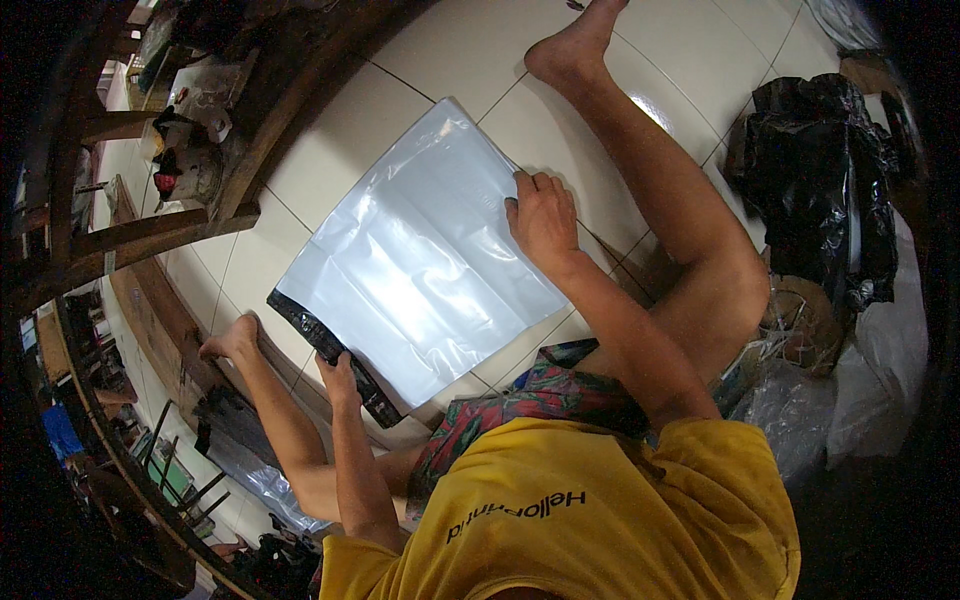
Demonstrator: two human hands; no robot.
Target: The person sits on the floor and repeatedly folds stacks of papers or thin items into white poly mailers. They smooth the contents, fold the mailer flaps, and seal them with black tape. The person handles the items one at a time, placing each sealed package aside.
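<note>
A shiny silvery-white plastic sheet (420, 250), perhaps a flat bag, lies spread on the tiled floor between my legs. Faint creases cross its surface. Along its lower left edge runs a black plastic band (300, 320). My left hand (338, 378) is closed on this band near its middle, the thumb and fingers pinching it. At the sheet's right edge my right hand (545, 215) has its fingers curled on the border, with the thumb on the white face. The undersides of the fingers are hidden.
Pale floor tiles (340, 110) surround the sheet. A wooden frame (290, 110) stands at the upper left. Crumpled black plastic (820, 180) lies at the right, with clear plastic (785, 420) below it. More plastic wrapping (255, 475) lies beyond my left leg.
</note>
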